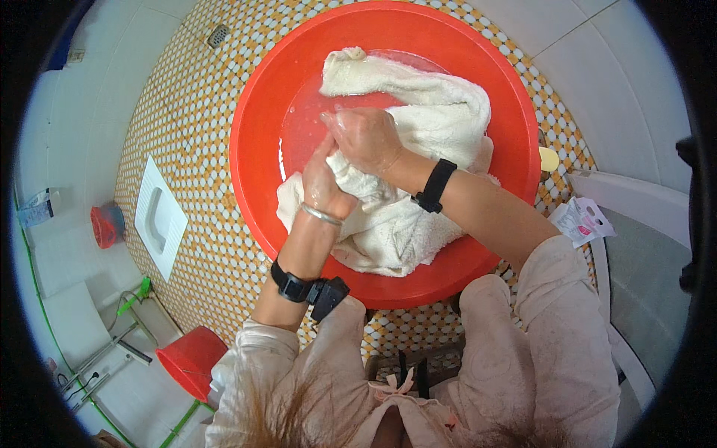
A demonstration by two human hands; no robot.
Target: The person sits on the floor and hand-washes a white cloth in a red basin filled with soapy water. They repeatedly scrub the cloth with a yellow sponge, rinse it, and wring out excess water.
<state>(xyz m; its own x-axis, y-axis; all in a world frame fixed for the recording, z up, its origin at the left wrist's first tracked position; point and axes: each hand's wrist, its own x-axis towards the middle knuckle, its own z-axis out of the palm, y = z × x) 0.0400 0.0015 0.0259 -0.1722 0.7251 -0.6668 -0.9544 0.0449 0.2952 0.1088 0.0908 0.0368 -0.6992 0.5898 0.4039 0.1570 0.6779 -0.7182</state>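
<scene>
A wet cream-white towel (442, 129) lies bunched and folded in a large round red plastic basin (524, 140) that holds some water. My left hand (325, 182), with a silver bangle at its wrist, grips a fold of the towel near the middle of the basin. Close against it, my right hand (367, 137) is curled in a fist over the same gathered cloth. The part inside both fists is hidden. One end of the towel stretches towards the basin's far side, and a thick heap of it lies on the near side.
On the patterned tile floor at left are a white squat toilet (162, 218), a small red bucket (103, 227) and a larger red bucket (193, 358). A floor drain (218, 36) lies at top left. A plastic packet (582, 221) is beside the basin at right.
</scene>
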